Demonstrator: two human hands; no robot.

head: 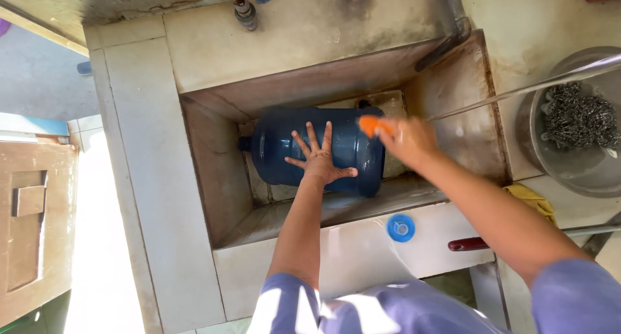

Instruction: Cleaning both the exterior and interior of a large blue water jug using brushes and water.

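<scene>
A large dark blue water jug (278, 150) lies on its side in a deep concrete sink (223, 172), neck pointing left. My left hand (319, 156) rests flat on the jug's side with fingers spread. My right hand (406, 140) grips an orange scrubbing piece (370, 124) and presses it against the jug's bottom end at the right. The jug's surface looks wet.
A tap (245, 10) sticks out above the sink. A blue cap (401, 228) lies on the front rim. At the right, a metal bowl (569, 169) holds steel wool (577, 118); a yellow cloth (533, 201) and a red-handled tool (469, 244) lie nearby.
</scene>
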